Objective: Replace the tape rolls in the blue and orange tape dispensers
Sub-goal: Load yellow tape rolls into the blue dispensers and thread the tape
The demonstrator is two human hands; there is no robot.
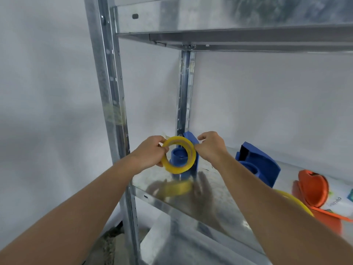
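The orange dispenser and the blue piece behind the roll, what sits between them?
Another blue dispenser part stands between them on the shelf, in the head view.

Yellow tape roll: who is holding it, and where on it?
Both hands hold the yellow tape roll. The left hand grips its left rim, and the right hand pinches its right edge, in front of the blue dispenser.

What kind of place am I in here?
Probably a storeroom or utility corner: a bare galvanised metal shelving rack against plain white walls, its shelf holding tape dispensers.
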